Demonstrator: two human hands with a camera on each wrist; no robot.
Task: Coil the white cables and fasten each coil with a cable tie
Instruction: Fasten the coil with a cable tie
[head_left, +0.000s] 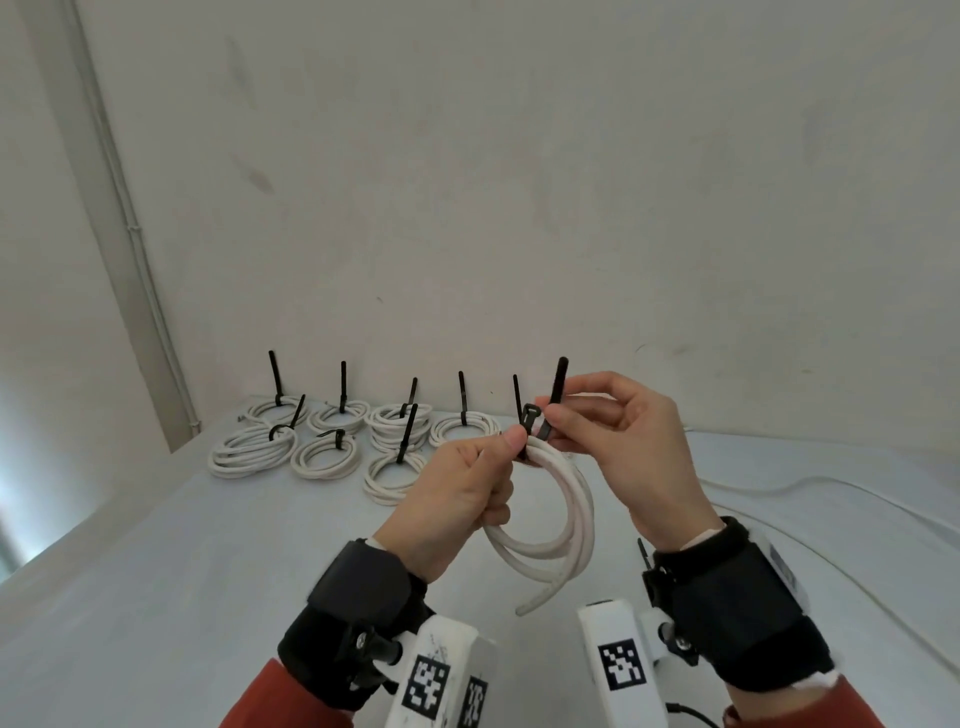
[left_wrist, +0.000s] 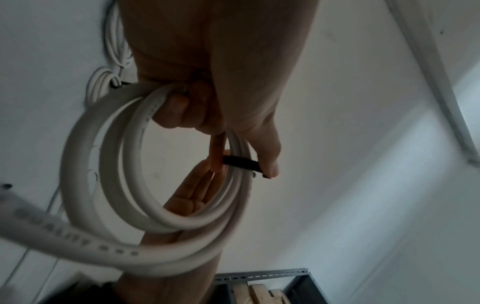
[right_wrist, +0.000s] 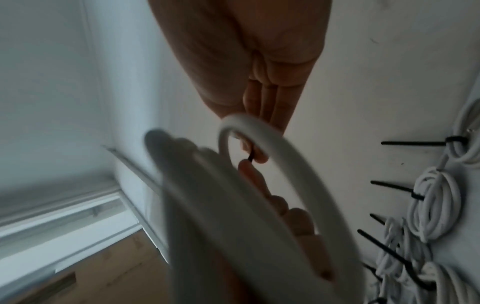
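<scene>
Left grip: the left hand (head_left: 457, 499) has its fingers curled round the upper arc of the coil (head_left: 569, 519), with the thumb pressed on the strands just beside the tie.
Right grip: the right hand (head_left: 623, 447) pinches the cable tie (head_left: 551, 410) between thumb and forefinger. The other fingers are loosely bent behind.
Coil: white, several turns, held in the air. It hangs below both grips, and one cut end hangs lowest, toward the wrists.
Cable tie: black, banded round the strands at the left thumb. Its tail sticks up past the right fingertips. Whether the tail sits locked in the head cannot be told.
Beyond the grips: finished coils (head_left: 324, 454) lie on the tabletop (head_left: 182, 597), each with a black tail standing up. One more tail rises behind the left thumb, its coil hidden by the hands.
Right of the right grip: a loose cable (head_left: 779, 488) crosses the tabletop and is cut off at the frame edge.
Obscured: in the right wrist view the coil is blurred and covers most fingers. In the left wrist view the thumb hides the tie's head.
</scene>
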